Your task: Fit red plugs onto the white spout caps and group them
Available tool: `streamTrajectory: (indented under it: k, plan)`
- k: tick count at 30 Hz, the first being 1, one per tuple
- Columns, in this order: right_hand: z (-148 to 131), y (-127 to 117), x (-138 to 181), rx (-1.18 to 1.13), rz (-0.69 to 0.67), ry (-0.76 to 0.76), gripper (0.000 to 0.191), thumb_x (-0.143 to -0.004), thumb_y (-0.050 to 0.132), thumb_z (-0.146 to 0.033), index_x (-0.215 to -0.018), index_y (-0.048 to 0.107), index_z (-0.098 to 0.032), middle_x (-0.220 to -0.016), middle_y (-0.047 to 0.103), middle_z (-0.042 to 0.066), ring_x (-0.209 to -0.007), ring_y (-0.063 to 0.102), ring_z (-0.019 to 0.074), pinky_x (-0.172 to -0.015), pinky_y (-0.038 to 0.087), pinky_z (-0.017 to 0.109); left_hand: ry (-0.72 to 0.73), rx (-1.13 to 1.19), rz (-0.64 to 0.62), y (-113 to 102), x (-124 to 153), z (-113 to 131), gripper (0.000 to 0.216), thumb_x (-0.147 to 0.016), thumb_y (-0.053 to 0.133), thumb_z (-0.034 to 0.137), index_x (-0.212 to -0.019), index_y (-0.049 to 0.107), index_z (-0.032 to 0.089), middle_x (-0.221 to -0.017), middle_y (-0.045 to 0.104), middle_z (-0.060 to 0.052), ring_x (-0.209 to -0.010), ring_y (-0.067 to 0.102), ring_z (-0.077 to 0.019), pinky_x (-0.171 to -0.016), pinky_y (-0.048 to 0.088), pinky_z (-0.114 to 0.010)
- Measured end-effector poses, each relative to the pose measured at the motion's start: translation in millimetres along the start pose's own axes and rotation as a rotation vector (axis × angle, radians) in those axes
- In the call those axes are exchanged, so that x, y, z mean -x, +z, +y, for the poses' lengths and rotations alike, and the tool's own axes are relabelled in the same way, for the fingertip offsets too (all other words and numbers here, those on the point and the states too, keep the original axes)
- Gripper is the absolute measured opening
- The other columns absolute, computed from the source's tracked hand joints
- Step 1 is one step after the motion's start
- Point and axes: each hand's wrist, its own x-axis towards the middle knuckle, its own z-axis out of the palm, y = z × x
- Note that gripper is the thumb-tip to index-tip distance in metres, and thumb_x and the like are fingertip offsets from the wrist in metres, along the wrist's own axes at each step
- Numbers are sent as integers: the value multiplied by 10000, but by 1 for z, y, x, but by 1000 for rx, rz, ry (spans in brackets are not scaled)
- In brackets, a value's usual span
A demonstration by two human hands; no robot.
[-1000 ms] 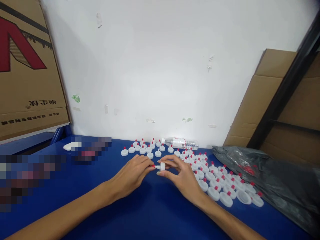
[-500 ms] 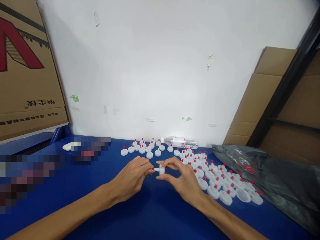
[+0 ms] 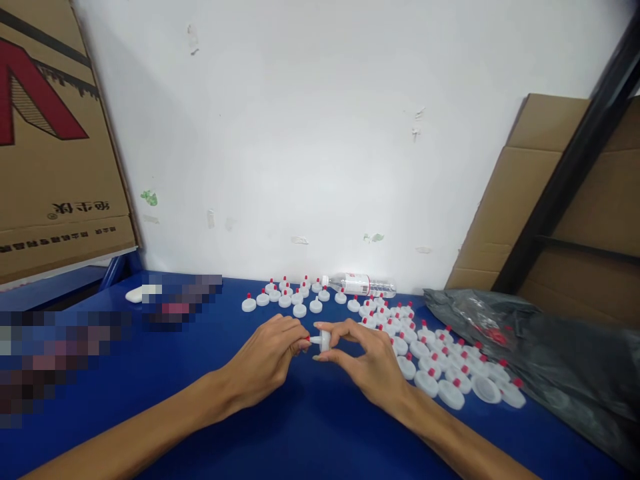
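Between my hands is a white nozzle cap [image 3: 325, 341], lying on its side in the air with its spout toward the left. My right hand [image 3: 369, 355] grips its round base between thumb and fingers. At the spout's end my left hand [image 3: 276, 350] pinches a small red tip [image 3: 307, 339], mostly hidden by the fingers. Many more white nozzle caps [image 3: 451, 395] stand on the blue table to the right and behind, most of them with red tips. Two caps [image 3: 299, 311] in the near part of the back group show bare white spouts.
A clear plastic bottle [image 3: 357, 284] lies against the wall at the back. On the right, a dark plastic bag [image 3: 560, 360] carries a clear bag of red tips [image 3: 493, 332]. A white object [image 3: 134, 295] sits at the table's back left. Cardboard [image 3: 65, 167] stands at the far left.
The held cap has turned slightly between my right fingers and shifted a touch to the right. Both hands keep their grip; everything on the table stays put.
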Motion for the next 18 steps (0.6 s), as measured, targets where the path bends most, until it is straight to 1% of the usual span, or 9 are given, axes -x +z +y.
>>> streamTrajectory:
  k: [5,8,11,14,18]
  plan:
    - [1,1,1,64,32,-126,145,-893,730,-199,-797,629,-237,-957,789,17,-1073,735,232,-894,599,325,-19,46,10,0,-2,4,304,-1057,318,196,-821,509,191,-779,561,2,-700,466,-163,-731,322,-317]
    - [-1,1,3,115,51,-203,133,-917,697,-184,-807,639,-230,-1033,788,44,-1043,743,221,-877,601,321,-41,85,22,-1,-3,7,304,-1057,330,208,-810,507,192,-780,560,8,-712,475,-162,-744,326,-312]
    - [-2,0,5,180,44,-299,136,-934,649,-116,-847,644,-220,-1123,774,63,-1037,740,193,-893,596,305,-57,119,14,-2,-2,8,305,-1060,348,221,-809,519,193,-776,563,15,-717,483,-158,-751,328,-306]
    - [-2,-4,5,273,29,-425,171,-948,591,-56,-904,655,-208,-1148,769,74,-1075,724,182,-891,598,294,-60,126,1,-2,-1,9,302,-1060,363,226,-815,536,195,-771,562,20,-716,480,-157,-754,328,-302]
    - [-1,-12,1,509,-24,-679,187,-982,533,-69,-964,681,-183,-1177,758,96,-1133,702,212,-894,602,320,-46,110,-21,-1,-1,7,331,-1074,349,263,-800,522,193,-754,555,19,-701,471,-159,-749,336,-303]
